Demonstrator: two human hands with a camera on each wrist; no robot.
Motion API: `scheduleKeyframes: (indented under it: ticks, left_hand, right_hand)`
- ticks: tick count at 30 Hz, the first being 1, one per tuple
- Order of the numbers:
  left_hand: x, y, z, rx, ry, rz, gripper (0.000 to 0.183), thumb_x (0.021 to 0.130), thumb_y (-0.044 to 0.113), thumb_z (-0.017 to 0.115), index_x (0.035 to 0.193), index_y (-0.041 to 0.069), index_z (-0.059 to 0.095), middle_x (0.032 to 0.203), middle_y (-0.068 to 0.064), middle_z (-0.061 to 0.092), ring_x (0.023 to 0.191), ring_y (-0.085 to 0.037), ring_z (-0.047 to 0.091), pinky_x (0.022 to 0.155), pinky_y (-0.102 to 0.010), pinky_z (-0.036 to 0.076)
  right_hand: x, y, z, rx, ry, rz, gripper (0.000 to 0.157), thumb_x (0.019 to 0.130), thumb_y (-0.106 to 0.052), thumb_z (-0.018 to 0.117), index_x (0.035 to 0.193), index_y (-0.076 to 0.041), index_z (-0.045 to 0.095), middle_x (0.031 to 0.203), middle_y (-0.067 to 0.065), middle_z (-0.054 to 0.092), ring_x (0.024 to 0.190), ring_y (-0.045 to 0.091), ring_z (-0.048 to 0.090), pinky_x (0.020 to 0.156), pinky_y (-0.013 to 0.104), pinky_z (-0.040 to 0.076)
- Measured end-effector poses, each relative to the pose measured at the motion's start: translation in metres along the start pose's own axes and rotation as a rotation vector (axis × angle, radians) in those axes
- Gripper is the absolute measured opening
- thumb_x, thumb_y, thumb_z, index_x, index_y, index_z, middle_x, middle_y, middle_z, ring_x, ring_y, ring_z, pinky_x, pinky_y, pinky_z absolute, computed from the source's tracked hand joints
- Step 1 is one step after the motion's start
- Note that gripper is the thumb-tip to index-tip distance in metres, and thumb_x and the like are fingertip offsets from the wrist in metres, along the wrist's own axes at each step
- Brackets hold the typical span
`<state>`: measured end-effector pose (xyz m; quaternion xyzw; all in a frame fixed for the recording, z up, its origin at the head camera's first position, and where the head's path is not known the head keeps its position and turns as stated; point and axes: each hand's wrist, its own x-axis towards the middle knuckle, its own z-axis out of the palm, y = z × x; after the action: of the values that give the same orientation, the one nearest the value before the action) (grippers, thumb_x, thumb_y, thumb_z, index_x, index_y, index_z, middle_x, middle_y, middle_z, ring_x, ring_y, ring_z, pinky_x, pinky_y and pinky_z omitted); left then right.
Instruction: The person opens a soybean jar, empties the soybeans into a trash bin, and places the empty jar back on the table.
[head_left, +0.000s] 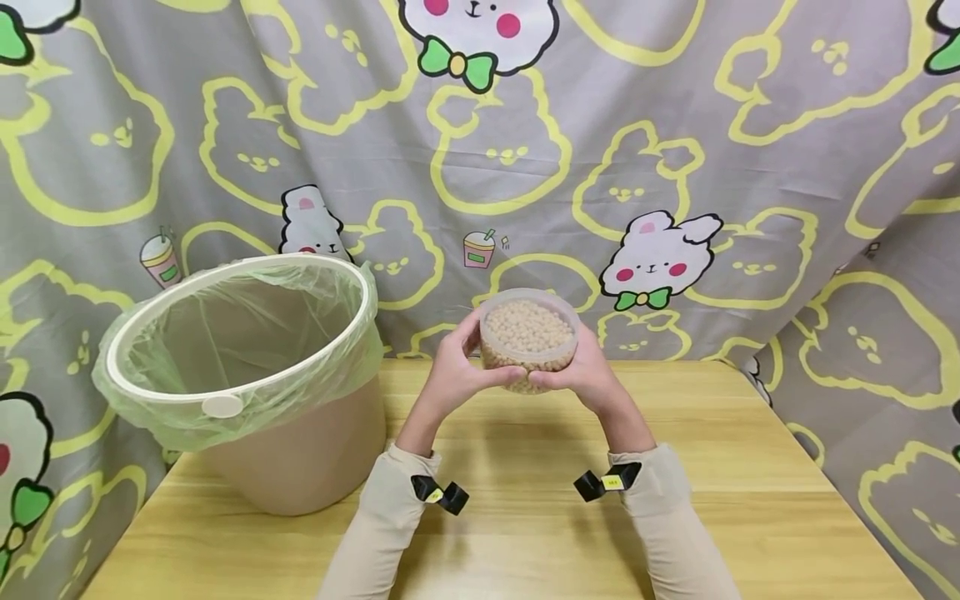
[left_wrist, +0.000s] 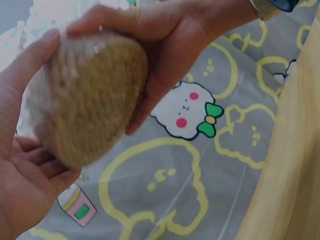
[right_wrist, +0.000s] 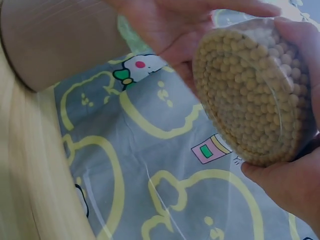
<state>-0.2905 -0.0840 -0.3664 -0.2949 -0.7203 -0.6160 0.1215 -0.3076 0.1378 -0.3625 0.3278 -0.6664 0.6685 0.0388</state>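
Observation:
A round clear plastic tub [head_left: 528,337] full of small pale beans, which look like soybeans, is held up above the table between both hands. My left hand [head_left: 459,367] grips its left side, thumb across the front. On the opposite side my right hand [head_left: 588,375] grips it the same way, and the two thumb tips lie close together at the front. The tub stands open at the top, with the beans near its rim. From below, the right wrist view shows beans packed against the clear base of the tub [right_wrist: 245,95]; the left wrist view of it is blurred.
A beige trash bin [head_left: 300,450] with a green plastic liner [head_left: 337,358] folded over its rim stands at the left of the wooden table [head_left: 517,517]. A grey cartoon-print curtain [head_left: 525,225] hangs behind the table and along its right side.

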Motion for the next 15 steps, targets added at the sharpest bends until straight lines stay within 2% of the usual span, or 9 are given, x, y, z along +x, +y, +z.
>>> scheduleKeyframes:
  ticks: [4,10,15]
  left_hand:
    - [-0.001,0.009,0.004,0.047,0.062,-0.050,0.109,0.067,0.045,0.094,0.157,0.026,0.036,0.147,-0.004,0.053,0.132,-0.021,0.055,0.108,-0.047,0.047]
    - [0.000,0.016,0.006,0.137,0.131,-0.112,0.117,0.059,0.026,0.100,0.156,0.028,0.035,0.146,-0.001,0.053,0.130,-0.023,0.053,0.109,-0.050,0.043]
    - [-0.002,0.019,0.008,0.216,0.173,-0.118,0.117,0.055,0.030,0.100,0.155,0.024,0.038,0.146,-0.004,0.053,0.129,-0.024,0.053,0.107,-0.052,0.043]
  right_hand:
    - [0.001,0.003,0.004,-0.032,-0.009,0.000,0.106,0.061,0.005,0.090,0.152,-0.013,0.040,0.142,0.012,0.052,0.126,0.025,0.051,0.105,0.030,0.047]
    - [0.002,0.010,0.010,-0.105,-0.012,-0.003,0.103,0.060,0.002,0.089,0.151,-0.017,0.043,0.142,0.010,0.054,0.124,0.024,0.053,0.105,0.032,0.046]
    - [0.002,0.012,0.013,-0.168,-0.007,-0.015,0.104,0.059,-0.001,0.089,0.151,-0.019,0.044,0.142,0.009,0.055,0.125,0.024,0.054,0.105,0.037,0.045]
